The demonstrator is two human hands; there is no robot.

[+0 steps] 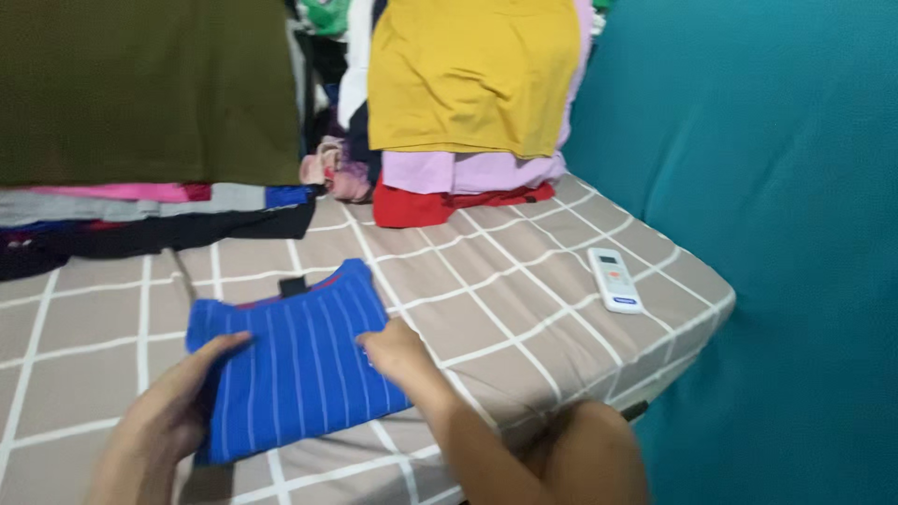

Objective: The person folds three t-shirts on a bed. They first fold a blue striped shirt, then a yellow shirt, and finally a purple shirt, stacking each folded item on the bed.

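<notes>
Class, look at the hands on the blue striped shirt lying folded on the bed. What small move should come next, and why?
Probably lift the blue striped shirt toward a stack. It already lies folded on the checked bedsheet, the left hand grips its left edge, the right hand rests on its right edge, and folded piles, one topped by a yellow shirt, sit just behind.

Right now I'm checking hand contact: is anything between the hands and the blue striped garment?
Nothing visible. The left hand grips the blue striped garment at its left edge, and the right hand rests directly on its right side, on the checked bedsheet.
</notes>
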